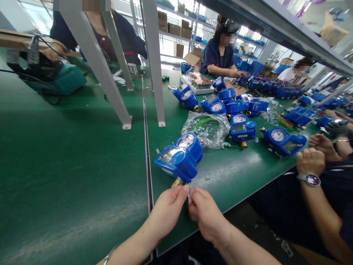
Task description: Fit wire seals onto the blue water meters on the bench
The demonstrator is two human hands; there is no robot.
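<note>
A blue water meter with a round dial and a display window lies on the green bench just beyond my hands, its brass fitting pointing toward me. My left hand pinches thumb to finger close to that fitting. Against it, my right hand is also closed in a pinch. Between the fingertips shows a bit of a wire seal, with thin green wire and a pale blue tag; the fingers hide most of it. A clear plastic bag of green wire seals lies behind the meter.
Several more blue meters stand to the right and behind. White metal posts rise from the bench, left of a long seam. A teal device sits far left. Co-workers sit opposite; another person's hand rests at right.
</note>
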